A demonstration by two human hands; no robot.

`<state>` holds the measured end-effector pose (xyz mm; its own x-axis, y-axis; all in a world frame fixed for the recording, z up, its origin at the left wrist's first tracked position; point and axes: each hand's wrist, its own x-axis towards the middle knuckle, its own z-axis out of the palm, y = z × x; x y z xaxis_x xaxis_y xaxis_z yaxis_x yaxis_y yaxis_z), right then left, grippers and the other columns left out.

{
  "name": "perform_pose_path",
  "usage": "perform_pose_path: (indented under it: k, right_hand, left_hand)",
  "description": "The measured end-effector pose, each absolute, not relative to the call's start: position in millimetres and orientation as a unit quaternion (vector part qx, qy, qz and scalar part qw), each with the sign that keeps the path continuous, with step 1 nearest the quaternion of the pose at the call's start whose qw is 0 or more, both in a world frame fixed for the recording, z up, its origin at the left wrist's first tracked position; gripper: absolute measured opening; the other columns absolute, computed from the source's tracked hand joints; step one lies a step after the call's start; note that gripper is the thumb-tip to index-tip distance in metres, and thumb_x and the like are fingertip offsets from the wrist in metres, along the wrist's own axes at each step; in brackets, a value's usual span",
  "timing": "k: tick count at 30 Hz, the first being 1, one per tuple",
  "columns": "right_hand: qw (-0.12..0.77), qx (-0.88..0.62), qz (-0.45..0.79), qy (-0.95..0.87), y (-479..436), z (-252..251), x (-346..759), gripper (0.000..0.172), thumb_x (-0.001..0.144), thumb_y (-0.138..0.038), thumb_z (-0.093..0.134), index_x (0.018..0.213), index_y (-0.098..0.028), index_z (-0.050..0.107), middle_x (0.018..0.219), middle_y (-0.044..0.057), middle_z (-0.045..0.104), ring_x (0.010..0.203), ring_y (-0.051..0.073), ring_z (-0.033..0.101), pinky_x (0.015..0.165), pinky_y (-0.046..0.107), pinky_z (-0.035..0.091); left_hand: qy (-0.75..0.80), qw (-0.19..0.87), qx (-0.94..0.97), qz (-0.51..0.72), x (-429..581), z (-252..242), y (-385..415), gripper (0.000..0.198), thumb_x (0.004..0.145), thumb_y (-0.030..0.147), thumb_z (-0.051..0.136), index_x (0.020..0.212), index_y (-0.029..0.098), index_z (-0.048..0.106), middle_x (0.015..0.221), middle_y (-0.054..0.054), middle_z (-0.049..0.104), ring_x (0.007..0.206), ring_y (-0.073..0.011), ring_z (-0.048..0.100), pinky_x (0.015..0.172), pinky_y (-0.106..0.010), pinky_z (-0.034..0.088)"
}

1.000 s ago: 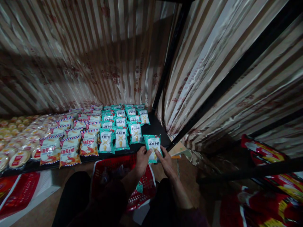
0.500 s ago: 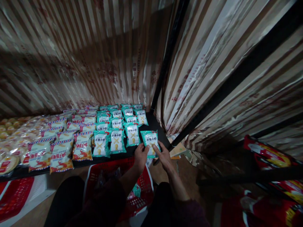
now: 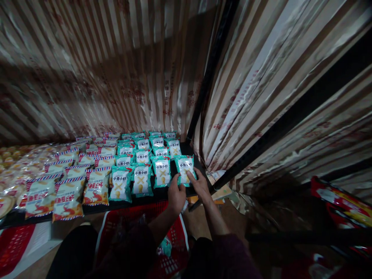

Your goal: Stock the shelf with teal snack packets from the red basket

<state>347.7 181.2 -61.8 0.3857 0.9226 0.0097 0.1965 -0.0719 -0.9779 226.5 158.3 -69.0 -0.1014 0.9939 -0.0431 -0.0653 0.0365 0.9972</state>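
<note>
A teal-and-white snack bag (image 3: 185, 167) is held upright over the right end of the black shelf (image 3: 190, 150). My right hand (image 3: 200, 186) grips its right side, thumb on the front. At its lower left corner is my left hand (image 3: 176, 195), fingers closed around the edge. Just left of it, similar teal bags (image 3: 162, 172) stand in rows. Farther left are rows of orange-and-white bags with striped tops (image 3: 68, 197).
Below the shelf is a red basket (image 3: 177, 232) with some bags inside. A black post (image 3: 200, 93) rises at the shelf's corner before striped curtains (image 3: 145, 58). Clear-wrapped round items (image 3: 31, 162) lie far left; red packages (image 3: 337, 197) are at right.
The held bag has moved back onto the shelf area, closer to the front row's right end. My left hand has slid to its lower left corner. The view has shifted slightly.
</note>
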Motion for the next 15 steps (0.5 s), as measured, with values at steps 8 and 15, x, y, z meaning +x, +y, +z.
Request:
perform_pose_path:
  k: [8,15]
  right_hand:
    - [0.528,-0.635,0.322,-0.463,205,-65,347,0.061,0.072,-0.057,0.064,0.12,-0.019,0.061,0.109,0.007,0.071,0.098,0.026,0.064,0.089,0.039,0.05]
    - [0.5,-0.654,0.295,-0.485,225,-69,349,0.062,0.076,-0.059,0.059,0.122,-0.016,0.059,0.108,0.011,0.07,0.098,0.027,0.065,0.09,0.042,0.049]
  left_hand:
    - [0.545,0.45,0.489,0.511,236,-57,175,0.055,0.069,0.006,0.055,0.123,0.014,0.059,0.134,-0.014,0.055,0.129,-0.0286,0.046,0.114,-0.039,0.027]
    - [0.596,0.365,0.581,0.416,241,-50,187,0.056,0.077,0.007,0.044,0.133,0.006,0.049,0.142,-0.017,0.047,0.134,-0.0236,0.041,0.115,-0.035,0.028]
